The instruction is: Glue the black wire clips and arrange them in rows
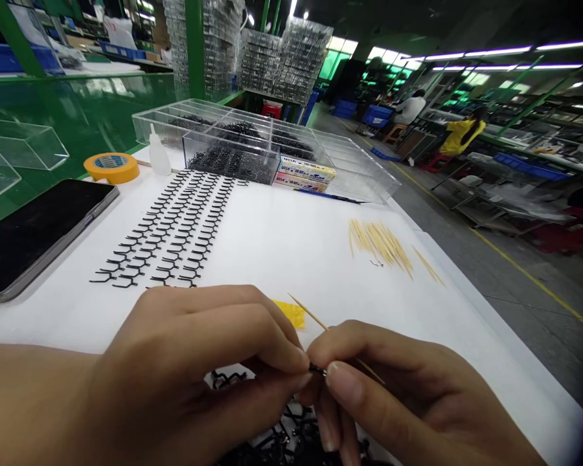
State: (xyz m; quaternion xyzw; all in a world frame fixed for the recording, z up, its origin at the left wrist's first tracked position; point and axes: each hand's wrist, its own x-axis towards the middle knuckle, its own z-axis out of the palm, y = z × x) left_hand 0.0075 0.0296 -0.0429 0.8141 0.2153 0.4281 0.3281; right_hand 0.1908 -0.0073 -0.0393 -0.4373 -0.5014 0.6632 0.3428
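Note:
My left hand (175, 369) pinches a small black plastic part (317, 369) between thumb and fingertips. My right hand (383, 401) grips a thin wooden toothpick (328, 329), which crosses just above that part, and its fingertips nearly meet my left fingers. Under my hands lies a heap of black plastic pieces (291, 440), partly hidden. Several rows of black comb-like plastic strips (165, 226) lie on the white table (282, 239). A small yellow piece (289, 314) sits just beyond my left fingers, and a loose bunch of toothpicks (381, 246) lies farther right.
A clear compartmented acrylic tray (233, 145) holds black parts at the table's far side. Nearby are a roll of yellow tape (111, 167), a white dropper bottle (159, 154), printed boxes (304, 175) and a black phone (39, 236). Co-workers (461, 133) sit along the aisle at right.

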